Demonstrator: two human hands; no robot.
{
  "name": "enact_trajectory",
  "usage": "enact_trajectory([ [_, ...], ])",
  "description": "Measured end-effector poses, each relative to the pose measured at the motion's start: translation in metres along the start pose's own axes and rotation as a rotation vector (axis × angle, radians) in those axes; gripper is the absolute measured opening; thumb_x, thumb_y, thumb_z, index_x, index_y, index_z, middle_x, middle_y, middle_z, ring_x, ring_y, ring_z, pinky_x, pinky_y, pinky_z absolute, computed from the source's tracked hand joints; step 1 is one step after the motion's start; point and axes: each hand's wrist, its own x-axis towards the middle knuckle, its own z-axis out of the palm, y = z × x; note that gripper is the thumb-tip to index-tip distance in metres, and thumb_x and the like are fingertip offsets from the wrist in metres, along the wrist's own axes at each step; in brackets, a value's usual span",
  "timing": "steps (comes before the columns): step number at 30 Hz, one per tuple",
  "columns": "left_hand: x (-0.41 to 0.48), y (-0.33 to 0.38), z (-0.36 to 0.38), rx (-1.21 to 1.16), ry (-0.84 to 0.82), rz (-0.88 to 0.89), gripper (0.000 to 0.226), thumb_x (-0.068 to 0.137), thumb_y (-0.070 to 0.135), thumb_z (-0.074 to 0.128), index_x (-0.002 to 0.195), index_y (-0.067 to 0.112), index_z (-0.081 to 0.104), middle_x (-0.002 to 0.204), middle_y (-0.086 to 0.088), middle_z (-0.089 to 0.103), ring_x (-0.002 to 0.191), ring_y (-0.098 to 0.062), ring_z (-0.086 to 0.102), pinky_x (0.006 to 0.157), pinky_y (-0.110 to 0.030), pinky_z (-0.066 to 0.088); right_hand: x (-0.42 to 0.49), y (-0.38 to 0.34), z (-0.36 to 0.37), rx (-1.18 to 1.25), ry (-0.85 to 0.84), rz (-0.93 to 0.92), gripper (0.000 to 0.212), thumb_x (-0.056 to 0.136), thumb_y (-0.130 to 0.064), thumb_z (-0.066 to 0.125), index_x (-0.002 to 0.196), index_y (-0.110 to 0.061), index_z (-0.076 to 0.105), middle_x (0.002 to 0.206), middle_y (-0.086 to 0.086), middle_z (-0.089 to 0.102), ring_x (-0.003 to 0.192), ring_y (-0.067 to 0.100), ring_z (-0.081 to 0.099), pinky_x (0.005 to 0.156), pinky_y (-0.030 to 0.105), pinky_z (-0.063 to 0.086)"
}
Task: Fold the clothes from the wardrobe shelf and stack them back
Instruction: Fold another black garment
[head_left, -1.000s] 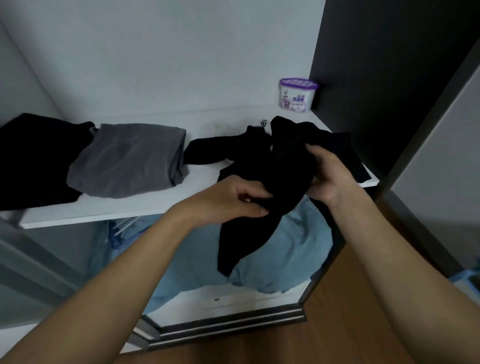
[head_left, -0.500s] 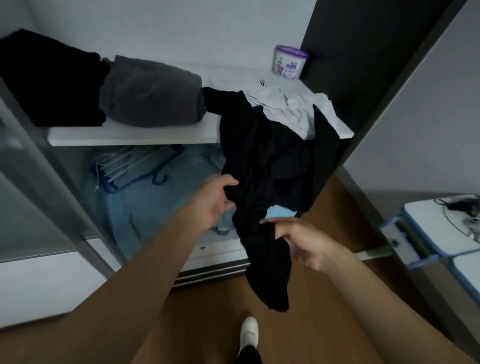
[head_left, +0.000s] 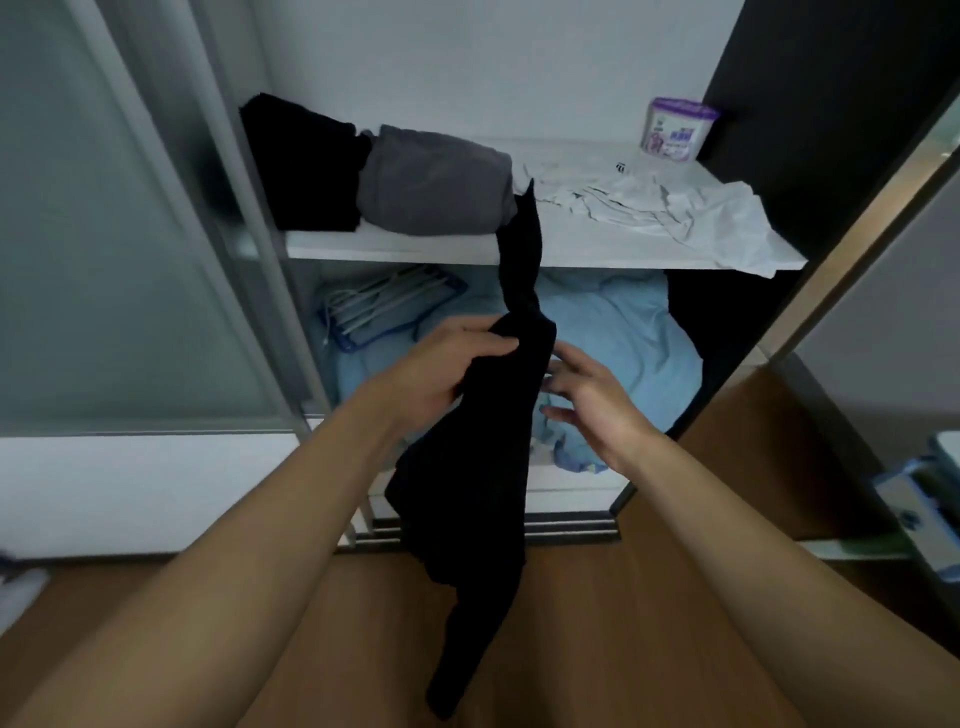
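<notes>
– Where's the black garment (head_left: 483, 467)?
– Hanging in front of the wardrobe shelf (head_left: 415, 250). Its top tip reaches the folded grey garment (head_left: 436, 182) and the rest dangles towards the floor.
– And the hands?
– The left hand (head_left: 447, 364) has its fingers curled round the bunched cloth. The right hand (head_left: 587, 405) is just beside it, fingers spread and loose, gripping nothing; I can't tell if it touches
</notes>
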Motion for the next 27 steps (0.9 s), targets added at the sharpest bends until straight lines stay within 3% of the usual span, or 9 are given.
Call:
enact_trajectory([
  [2, -0.010, 0.015, -0.001, 0.036, 0.029, 0.027, 0.023, 0.096, 0.002, 0.056, 0.106, 0.011, 0.074, 0.100, -0.009, 0.076, 0.091, -0.019, 0.072, 0.080, -0.024, 0.057, -0.004, 0.010, 0.002, -0.109, -0.070, -0.121, 0.068, 0.086, 0.016, 0.047, 0.141, -0.024, 0.050, 0.122, -0.010, 0.067, 0.114, 0.011, 0.062, 0.085, 0.023, 0.045],
  [5, -0.026, 0.029, 0.004, 0.079, 0.024, 0.031, 0.022, 0.095, 0.005, 0.059, 0.107, 0.013, 0.075, 0.101, -0.011, 0.076, 0.094, -0.022, 0.072, 0.083, -0.027, 0.058, -0.011, 0.019, 0.010, -0.350, -0.135, -0.254, 0.083, 0.085, 0.000, 0.065, 0.155, -0.022, 0.026, 0.141, -0.015, 0.047, 0.124, -0.004, 0.048, 0.102, 0.019, 0.040],
  [10, -0.045, 0.038, 0.009, 0.197, -0.078, -0.021, 0.031, 0.091, 0.002, 0.062, 0.084, 0.024, 0.082, 0.085, -0.001, 0.077, 0.080, -0.012, 0.074, 0.069, -0.020, 0.056, -0.017, 0.007, 0.020, -0.472, -0.094, -0.553, 0.099, 0.078, -0.011, 0.081, 0.145, -0.033, 0.011, 0.140, -0.025, 0.031, 0.123, -0.029, 0.029, 0.101, -0.005, 0.020],
  [13, -0.057, 0.040, 0.010, 0.248, -0.087, -0.008, 0.024, 0.083, 0.007, 0.064, 0.079, 0.023, 0.081, 0.077, 0.001, 0.076, 0.069, -0.010, 0.072, 0.060, -0.017, 0.053, -0.022, -0.007, 0.018, -0.630, -0.197, -0.629, 0.098, 0.077, -0.011, 0.083, 0.147, -0.026, 0.017, 0.156, -0.002, 0.019, 0.148, 0.013, 0.021, 0.120, 0.025, 0.017],
  [15, -0.062, 0.036, 0.009, 0.298, -0.040, 0.008, 0.023, 0.081, 0.006, 0.061, 0.075, 0.019, 0.080, 0.068, 0.001, 0.072, 0.058, -0.009, 0.067, 0.051, -0.015, 0.049, -0.025, -0.012, 0.016, -0.730, -0.326, -0.727, 0.063, 0.081, -0.008, 0.080, 0.136, -0.009, 0.051, 0.148, 0.006, 0.031, 0.142, 0.024, 0.032, 0.119, 0.030, 0.022],
  [17, -0.063, 0.034, 0.006, 0.377, 0.089, 0.009, 0.015, 0.075, 0.009, 0.061, 0.072, 0.006, 0.075, 0.062, -0.003, 0.065, 0.051, -0.011, 0.059, 0.047, -0.015, 0.042, -0.030, -0.010, 0.012, -0.773, -0.424, -0.630, 0.018, 0.088, -0.013, 0.074, 0.103, -0.006, 0.068, 0.116, 0.001, 0.059, 0.109, 0.007, 0.055, 0.096, 0.009, 0.036],
  [20, -0.058, 0.026, -0.005, 0.501, 0.305, 0.017, 0.031, 0.071, 0.016, 0.059, 0.084, -0.012, 0.065, 0.067, -0.011, 0.057, 0.057, -0.022, 0.051, 0.053, -0.024, 0.038, -0.036, 0.001, 0.004, -0.782, -0.504, -0.211, 0.035, 0.095, -0.032, 0.065, 0.081, 0.000, 0.061, 0.075, 0.000, 0.063, 0.070, 0.010, 0.061, 0.064, 0.018, 0.043],
  [24, -0.051, 0.009, -0.011, 0.505, 0.481, 0.087, 0.027, 0.082, 0.009, 0.060, 0.092, 0.027, 0.078, 0.090, 0.009, 0.076, 0.081, -0.004, 0.071, 0.066, -0.014, 0.052, -0.045, 0.003, 0.010, -0.559, -0.430, -0.026, 0.045, 0.093, -0.043, 0.064, 0.092, 0.002, 0.070, 0.084, 0.011, 0.074, 0.076, 0.017, 0.071, 0.070, 0.027, 0.055],
  [27, -0.047, -0.017, -0.018, 0.675, 0.460, 0.071, 0.046, 0.088, 0.009, 0.064, 0.128, 0.030, 0.058, 0.130, 0.009, 0.055, 0.119, -0.007, 0.054, 0.100, -0.019, 0.045, -0.046, 0.002, 0.016, -0.348, -0.252, 0.024, 0.034, 0.094, -0.044, 0.063, 0.101, -0.012, 0.071, 0.099, 0.009, 0.076, 0.093, 0.022, 0.073, 0.090, 0.034, 0.058],
])
